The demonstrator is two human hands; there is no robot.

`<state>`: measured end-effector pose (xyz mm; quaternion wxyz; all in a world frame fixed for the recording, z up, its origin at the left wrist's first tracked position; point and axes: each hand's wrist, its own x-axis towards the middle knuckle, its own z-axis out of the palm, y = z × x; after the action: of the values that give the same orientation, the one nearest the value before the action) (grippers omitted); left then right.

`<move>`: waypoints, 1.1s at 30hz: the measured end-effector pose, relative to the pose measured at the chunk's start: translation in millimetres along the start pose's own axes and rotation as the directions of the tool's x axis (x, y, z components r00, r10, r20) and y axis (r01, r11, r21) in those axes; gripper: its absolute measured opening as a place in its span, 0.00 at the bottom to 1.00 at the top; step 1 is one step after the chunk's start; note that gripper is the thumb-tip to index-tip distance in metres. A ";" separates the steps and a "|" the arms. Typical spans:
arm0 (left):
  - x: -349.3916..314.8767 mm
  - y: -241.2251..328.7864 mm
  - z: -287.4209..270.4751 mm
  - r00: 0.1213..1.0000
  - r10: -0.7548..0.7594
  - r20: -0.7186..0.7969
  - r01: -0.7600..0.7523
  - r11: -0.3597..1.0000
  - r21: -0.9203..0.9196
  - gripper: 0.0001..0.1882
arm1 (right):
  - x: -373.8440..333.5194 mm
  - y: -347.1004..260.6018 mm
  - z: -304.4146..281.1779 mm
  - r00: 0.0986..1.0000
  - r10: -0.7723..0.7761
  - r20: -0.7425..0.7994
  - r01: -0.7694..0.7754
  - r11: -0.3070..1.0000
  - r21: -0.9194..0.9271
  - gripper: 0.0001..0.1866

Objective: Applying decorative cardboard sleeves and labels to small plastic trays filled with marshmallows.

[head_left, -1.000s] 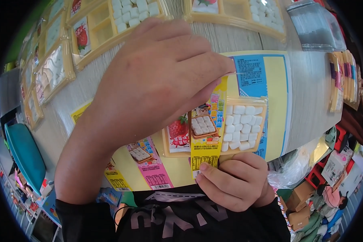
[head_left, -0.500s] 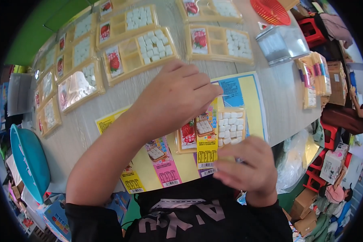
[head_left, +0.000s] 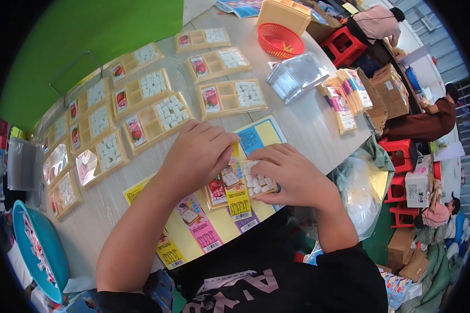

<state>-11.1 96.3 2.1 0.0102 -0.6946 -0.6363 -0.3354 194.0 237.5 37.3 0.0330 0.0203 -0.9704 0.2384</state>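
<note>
My left hand (head_left: pixel 201 156) is closed, fingertips pinching the far end of a yellow label strip (head_left: pixel 239 197). The strip lies across a shallow tray (head_left: pixel 214 194) holding a strawberry-printed packet and small white marshmallow-like pieces (head_left: pixel 257 182). Around the tray's right side curls my right hand (head_left: pixel 292 175), its fingers over the white pieces and its thumb at the near edge. Beneath the tray is a yellow backing sheet (head_left: pixel 180 216) bearing pink, purple, yellow and blue label strips. The fingers partly hide the tray.
Several similar trays (head_left: pixel 232 99) stand in rows across the far and left table. A clear plastic box (head_left: pixel 297 75), a red basket (head_left: pixel 281 40) and stacked labelled trays (head_left: pixel 344 99) are at the right. A teal basin (head_left: pixel 57 261) is at the left edge; people work beyond the table.
My right hand has moved from near the strip's lower end to the tray's right side and taken hold there. My left hand still pinches the strip. The head view has shifted.
</note>
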 end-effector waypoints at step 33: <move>-62.7 35.9 -83.7 0.533 -0.845 -0.040 0.453 0.325 -0.830 0.30 | 114.2 -38.2 -25.1 0.917 -0.337 -0.214 0.325 0.942 -0.088 0.22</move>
<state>-14.9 -2.4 51.8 -0.2584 -0.1964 -0.6465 -0.6904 83.7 212.7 85.5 0.1833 0.1560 -0.9486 0.2053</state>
